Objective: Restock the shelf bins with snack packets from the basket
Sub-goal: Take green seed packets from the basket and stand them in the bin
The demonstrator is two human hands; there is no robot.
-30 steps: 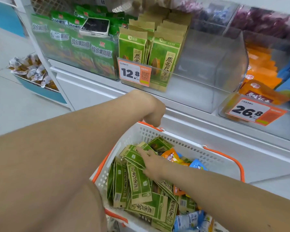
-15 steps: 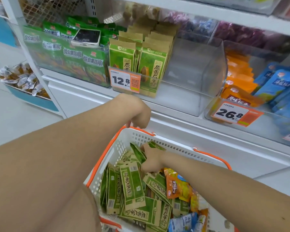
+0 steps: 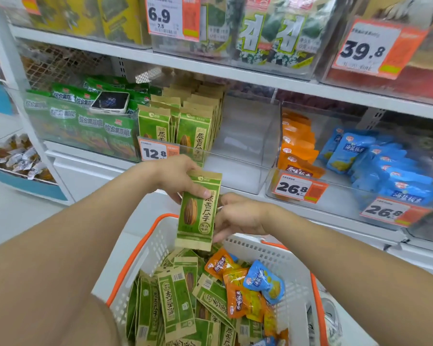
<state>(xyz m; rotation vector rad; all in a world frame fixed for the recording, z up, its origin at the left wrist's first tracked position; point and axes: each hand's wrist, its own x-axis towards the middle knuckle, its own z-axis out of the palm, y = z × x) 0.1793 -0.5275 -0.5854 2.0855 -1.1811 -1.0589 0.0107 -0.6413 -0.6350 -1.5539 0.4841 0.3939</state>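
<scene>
- Head view: left hand [image 3: 178,179] grips upper part of a green sunflower-seed packet [image 3: 198,211], thumb across its front, packet upright at frame centre, above the basket.
- Right hand [image 3: 238,217] just right of the packet, fingers curled at its right edge & behind it; looks like it's holding too.
- White basket [image 3: 280,260] w/ orange rim, bottom centre; inside: more green packets [image 3: 175,298] lying flat on the left, orange packets [image 3: 238,293] & a blue packet [image 3: 264,282] to the right.
- Clear shelf bin [image 3: 248,151] mid-frame, behind the hands: same green packets standing in rows in its left part, right part bare; price tag 12.8 [image 3: 154,152] on its front.
- Phone [image 3: 110,102] lying on green bags in the bin at left.
- Right of frame: bins w/ orange & blue packs, tags 26.8.
</scene>
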